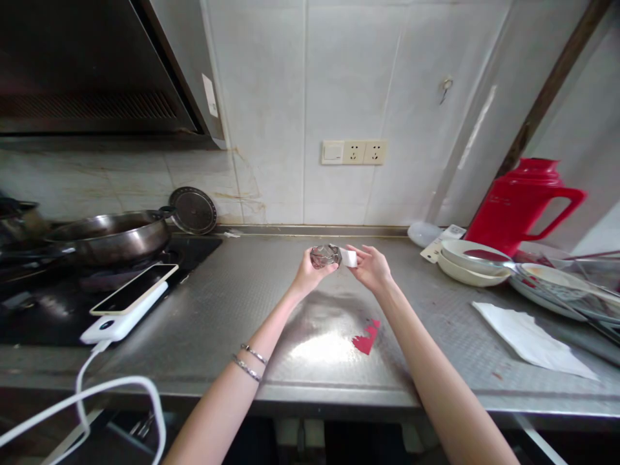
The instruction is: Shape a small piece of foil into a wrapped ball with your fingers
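My left hand (312, 274) is closed around a small clear jar (324, 256) with a dark, patterned look, held sideways above the counter. What is inside it is too small to make out. At the jar's right end sits a white cap (348, 258). My right hand (372, 268) is at this cap, fingertips above and below it, while its other fingers stretch upward. A torn piece of red paper (367, 338) lies on the metal counter (232, 310) below my hands.
On the left, a steel pan (116, 239) stands on the black stove, with a phone (135, 289) and a cabled white power bank (123, 316) in front. At right are stacked bowls (472, 274), a red thermos jug (520, 206) and a white paper sheet (533, 339).
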Demonstrator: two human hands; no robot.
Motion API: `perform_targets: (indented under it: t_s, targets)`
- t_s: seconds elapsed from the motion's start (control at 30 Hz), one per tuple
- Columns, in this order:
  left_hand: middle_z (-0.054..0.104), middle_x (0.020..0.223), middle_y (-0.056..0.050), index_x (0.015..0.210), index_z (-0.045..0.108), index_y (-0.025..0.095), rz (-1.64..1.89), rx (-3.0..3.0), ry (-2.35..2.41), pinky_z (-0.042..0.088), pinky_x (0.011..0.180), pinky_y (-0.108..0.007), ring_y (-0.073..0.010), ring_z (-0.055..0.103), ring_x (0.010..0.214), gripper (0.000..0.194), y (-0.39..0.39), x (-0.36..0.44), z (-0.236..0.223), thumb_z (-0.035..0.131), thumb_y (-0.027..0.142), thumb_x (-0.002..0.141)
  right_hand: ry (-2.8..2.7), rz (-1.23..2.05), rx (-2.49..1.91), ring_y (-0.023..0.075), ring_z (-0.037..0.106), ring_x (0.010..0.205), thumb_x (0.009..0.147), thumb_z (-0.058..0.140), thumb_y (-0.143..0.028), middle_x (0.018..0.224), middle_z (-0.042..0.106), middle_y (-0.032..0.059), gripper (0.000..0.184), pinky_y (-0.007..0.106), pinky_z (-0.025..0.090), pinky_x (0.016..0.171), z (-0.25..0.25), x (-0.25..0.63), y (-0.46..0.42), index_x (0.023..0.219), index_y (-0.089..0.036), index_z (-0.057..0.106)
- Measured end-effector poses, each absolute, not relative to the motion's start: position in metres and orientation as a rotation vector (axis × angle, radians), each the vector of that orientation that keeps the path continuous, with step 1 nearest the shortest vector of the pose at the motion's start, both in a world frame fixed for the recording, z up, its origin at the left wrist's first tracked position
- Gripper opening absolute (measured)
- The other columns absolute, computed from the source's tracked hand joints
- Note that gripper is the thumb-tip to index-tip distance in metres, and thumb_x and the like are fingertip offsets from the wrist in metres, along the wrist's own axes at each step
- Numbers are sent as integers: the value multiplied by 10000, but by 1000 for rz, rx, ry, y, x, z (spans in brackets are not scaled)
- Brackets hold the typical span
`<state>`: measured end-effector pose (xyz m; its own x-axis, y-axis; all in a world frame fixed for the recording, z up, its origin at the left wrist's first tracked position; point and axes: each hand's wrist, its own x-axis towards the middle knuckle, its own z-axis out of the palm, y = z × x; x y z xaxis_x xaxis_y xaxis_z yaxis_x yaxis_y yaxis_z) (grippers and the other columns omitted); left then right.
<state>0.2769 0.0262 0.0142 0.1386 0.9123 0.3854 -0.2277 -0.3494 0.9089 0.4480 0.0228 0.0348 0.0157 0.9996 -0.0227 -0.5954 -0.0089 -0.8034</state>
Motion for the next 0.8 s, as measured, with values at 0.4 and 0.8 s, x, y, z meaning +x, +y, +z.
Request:
perform_targets:
  t_s: [0.4,0.8]
  targets:
    - [642,1040,-103,1035,475,142,1445,1385,704,432,941,-410,-210,616,962,610,26,276,17,835,274,560,-569,1648,-554,209,696,848,719,365,-46,979,707,136,476,327,586,715,33,450,27,1165,-93,525]
    - [621,1049,-89,1040,448,157,1396,1403,670,444,933,-407,-208,613,970,642,22,283,11,845,266,548,-754,1499,-626,110,615,544,741,485,-51,672,687,5,213,196,525,527,30,432,31,858,-155,630]
